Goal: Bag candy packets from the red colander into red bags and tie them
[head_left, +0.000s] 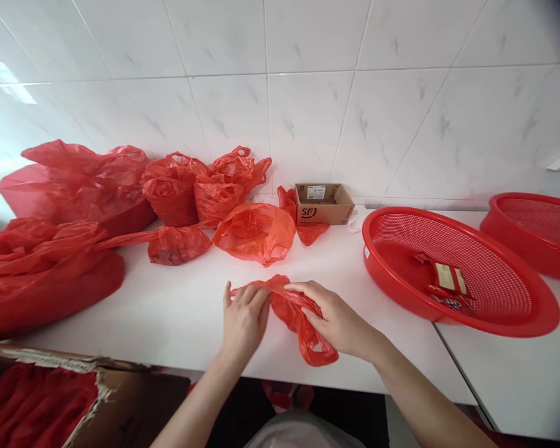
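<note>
A small crumpled red plastic bag (pixel 298 323) lies near the front edge of the white table (pixel 177 311). My left hand (pixel 243 318) pinches its left end, fingers closed on the plastic. My right hand (pixel 335 318) grips the bag's upper right part, with one handle loop hanging out below the palm. Both hands rest low on the tabletop, about a hand's width apart.
Several filled red bags (pixel 205 186) and one loose bag (pixel 256 231) crowd the back left. A small cardboard box (pixel 324 205) stands by the tiled wall. Two red mesh baskets (pixel 457 274) (pixel 536 230) sit at right, the nearer holding packets (pixel 443 280). An open carton (pixel 42 392) of red bags stands below left.
</note>
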A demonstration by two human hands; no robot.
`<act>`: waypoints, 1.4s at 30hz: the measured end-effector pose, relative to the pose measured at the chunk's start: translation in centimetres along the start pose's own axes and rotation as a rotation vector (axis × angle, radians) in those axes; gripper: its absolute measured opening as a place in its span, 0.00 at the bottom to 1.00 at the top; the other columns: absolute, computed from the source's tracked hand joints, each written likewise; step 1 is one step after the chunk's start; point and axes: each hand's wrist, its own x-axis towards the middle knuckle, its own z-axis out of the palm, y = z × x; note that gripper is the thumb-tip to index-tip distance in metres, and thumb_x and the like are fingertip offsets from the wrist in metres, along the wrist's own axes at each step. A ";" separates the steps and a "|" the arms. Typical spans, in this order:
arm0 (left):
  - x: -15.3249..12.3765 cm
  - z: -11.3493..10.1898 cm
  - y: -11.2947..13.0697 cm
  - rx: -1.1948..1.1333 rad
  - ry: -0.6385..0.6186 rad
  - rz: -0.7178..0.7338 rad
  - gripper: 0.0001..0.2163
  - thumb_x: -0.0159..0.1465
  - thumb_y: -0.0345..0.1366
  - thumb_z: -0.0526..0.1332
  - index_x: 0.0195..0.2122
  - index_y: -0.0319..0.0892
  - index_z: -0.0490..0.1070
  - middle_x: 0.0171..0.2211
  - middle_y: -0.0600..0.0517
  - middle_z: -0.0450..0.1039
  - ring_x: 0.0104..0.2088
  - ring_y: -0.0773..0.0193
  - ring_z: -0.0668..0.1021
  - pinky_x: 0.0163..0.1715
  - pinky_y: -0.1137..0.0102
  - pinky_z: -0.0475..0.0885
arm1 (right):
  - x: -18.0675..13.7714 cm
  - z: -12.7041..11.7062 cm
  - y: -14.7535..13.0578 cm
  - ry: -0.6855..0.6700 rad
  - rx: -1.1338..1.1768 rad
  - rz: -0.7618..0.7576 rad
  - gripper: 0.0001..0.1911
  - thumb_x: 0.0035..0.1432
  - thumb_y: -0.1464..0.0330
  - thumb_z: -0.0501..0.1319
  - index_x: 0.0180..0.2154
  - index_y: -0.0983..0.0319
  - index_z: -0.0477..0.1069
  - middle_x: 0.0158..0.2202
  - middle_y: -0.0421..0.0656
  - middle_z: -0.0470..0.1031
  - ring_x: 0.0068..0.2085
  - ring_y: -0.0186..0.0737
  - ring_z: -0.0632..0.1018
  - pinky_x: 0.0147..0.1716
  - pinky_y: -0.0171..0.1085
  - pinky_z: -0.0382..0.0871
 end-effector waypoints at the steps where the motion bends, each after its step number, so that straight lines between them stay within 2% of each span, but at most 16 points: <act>1: 0.6 0.1 -1.2 0.022 -0.009 -0.035 0.12 0.67 0.34 0.52 0.40 0.48 0.76 0.37 0.48 0.75 0.37 0.56 0.76 0.52 0.54 0.64 | -0.3 -0.4 0.1 -0.007 0.021 0.008 0.30 0.58 0.78 0.50 0.59 0.49 0.63 0.56 0.40 0.68 0.56 0.38 0.71 0.57 0.42 0.64; 3: 1.5 -0.2 -3.6 0.057 0.012 -0.123 0.13 0.66 0.31 0.51 0.41 0.44 0.76 0.35 0.47 0.73 0.29 0.59 0.75 0.35 0.64 0.68 | -1.0 -1.8 0.8 -0.032 0.032 0.041 0.32 0.56 0.80 0.50 0.57 0.48 0.65 0.54 0.39 0.69 0.54 0.37 0.72 0.57 0.43 0.64; 5: 2.0 -1.1 -5.8 0.090 0.050 -0.213 0.18 0.63 0.27 0.49 0.49 0.43 0.73 0.37 0.46 0.70 0.26 0.61 0.72 0.25 0.68 0.63 | -1.9 -3.8 1.8 -0.036 -0.012 0.105 0.30 0.54 0.80 0.49 0.53 0.49 0.70 0.49 0.40 0.72 0.49 0.37 0.75 0.53 0.43 0.68; 9: 1.8 -4.0 -7.6 0.086 0.045 -0.352 0.24 0.61 0.26 0.52 0.58 0.49 0.67 0.32 0.53 0.66 0.24 0.66 0.70 0.24 0.71 0.61 | -3.2 -7.3 3.2 0.036 -0.138 0.247 0.25 0.56 0.77 0.50 0.49 0.52 0.74 0.51 0.42 0.72 0.49 0.41 0.76 0.51 0.43 0.70; 11: 1.3 -4.9 -6.2 0.001 0.129 -0.300 0.18 0.63 0.30 0.54 0.53 0.49 0.71 0.32 0.54 0.66 0.26 0.66 0.71 0.27 0.71 0.65 | -3.2 -7.6 3.0 0.028 -0.158 0.249 0.25 0.58 0.76 0.50 0.53 0.51 0.72 0.54 0.42 0.70 0.53 0.42 0.74 0.54 0.45 0.68; 14: 0.6 -4.6 -1.9 -0.221 0.273 0.048 0.10 0.65 0.30 0.55 0.44 0.45 0.74 0.36 0.51 0.70 0.36 0.63 0.75 0.37 0.69 0.70 | -2.2 -5.9 2.1 -0.016 -0.151 0.162 0.28 0.58 0.77 0.50 0.56 0.51 0.69 0.56 0.41 0.69 0.55 0.41 0.72 0.56 0.44 0.66; 17: 0.7 -2.9 1.9 -0.302 0.093 0.364 0.14 0.65 0.31 0.58 0.51 0.46 0.69 0.48 0.46 0.72 0.50 0.57 0.73 0.49 0.63 0.68 | -1.0 -3.5 1.1 -0.041 -0.100 0.067 0.31 0.57 0.79 0.49 0.58 0.51 0.66 0.56 0.40 0.70 0.56 0.39 0.72 0.57 0.44 0.66; 19: 1.1 -1.7 2.8 -0.247 -0.047 0.384 0.20 0.64 0.34 0.60 0.57 0.45 0.64 0.52 0.45 0.72 0.53 0.53 0.71 0.55 0.56 0.64 | -0.6 -2.6 1.0 -0.043 -0.091 0.051 0.31 0.57 0.79 0.50 0.59 0.51 0.65 0.57 0.40 0.70 0.57 0.40 0.72 0.58 0.45 0.66; 23: 1.4 -0.4 1.5 -0.115 -0.196 0.294 0.09 0.67 0.33 0.56 0.44 0.43 0.73 0.33 0.51 0.78 0.36 0.57 0.77 0.54 0.49 0.61 | -0.7 -3.0 2.1 0.006 -0.132 0.105 0.30 0.57 0.78 0.49 0.60 0.53 0.65 0.60 0.40 0.67 0.60 0.41 0.68 0.61 0.47 0.61; 26: 0.2 -0.5 0.8 -0.114 -0.276 0.328 0.09 0.65 0.30 0.57 0.30 0.43 0.74 0.25 0.53 0.76 0.28 0.60 0.76 0.42 0.56 0.69 | -1.1 -4.2 3.5 0.152 -0.186 0.173 0.29 0.59 0.75 0.50 0.61 0.55 0.63 0.62 0.42 0.65 0.61 0.42 0.67 0.62 0.47 0.60; 28: -0.8 -0.8 1.1 -0.124 -0.313 0.338 0.08 0.64 0.29 0.57 0.29 0.43 0.73 0.25 0.53 0.75 0.26 0.61 0.75 0.34 0.63 0.70 | -1.3 -4.7 4.0 0.246 -0.224 0.205 0.27 0.61 0.73 0.50 0.61 0.55 0.62 0.62 0.42 0.65 0.61 0.42 0.67 0.62 0.48 0.60; 30: -1.2 -1.2 1.7 -0.162 -0.280 0.322 0.07 0.65 0.30 0.55 0.35 0.44 0.73 0.31 0.51 0.76 0.31 0.61 0.76 0.33 0.65 0.71 | -1.4 -4.7 4.1 0.252 -0.219 0.196 0.26 0.62 0.72 0.51 0.61 0.54 0.63 0.61 0.41 0.66 0.61 0.42 0.67 0.62 0.48 0.61; 34: 0.1 -1.2 2.8 -0.259 -0.106 0.314 0.16 0.67 0.36 0.56 0.56 0.43 0.63 0.54 0.43 0.68 0.53 0.55 0.71 0.49 0.61 0.69 | -1.4 -3.6 2.8 0.114 -0.081 0.130 0.26 0.61 0.71 0.52 0.61 0.52 0.64 0.62 0.40 0.65 0.62 0.42 0.67 0.62 0.47 0.60; 36: 0.9 -0.4 3.0 -0.203 -0.160 0.296 0.22 0.66 0.38 0.58 0.60 0.41 0.59 0.56 0.41 0.67 0.56 0.52 0.70 0.54 0.57 0.66 | -1.2 -3.1 2.3 0.074 -0.029 0.112 0.26 0.62 0.71 0.52 0.61 0.52 0.63 0.62 0.40 0.65 0.62 0.42 0.66 0.62 0.47 0.60; 39: 0.8 0.8 3.1 -0.110 -0.314 0.276 0.12 0.66 0.33 0.56 0.50 0.40 0.70 0.40 0.45 0.77 0.43 0.54 0.78 0.55 0.51 0.64 | -0.9 -3.3 2.8 0.131 -0.074 0.107 0.25 0.63 0.69 0.52 0.61 0.53 0.63 0.62 0.41 0.66 0.62 0.43 0.66 0.63 0.48 0.59; 42: -1.1 0.6 3.4 -0.091 -0.441 0.339 0.09 0.64 0.28 0.57 0.28 0.41 0.74 0.25 0.51 0.75 0.28 0.57 0.79 0.42 0.57 0.74 | -0.5 -4.1 4.9 0.383 -0.275 0.175 0.28 0.61 0.72 0.51 0.63 0.57 0.60 0.62 0.45 0.64 0.62 0.45 0.66 0.62 0.50 0.59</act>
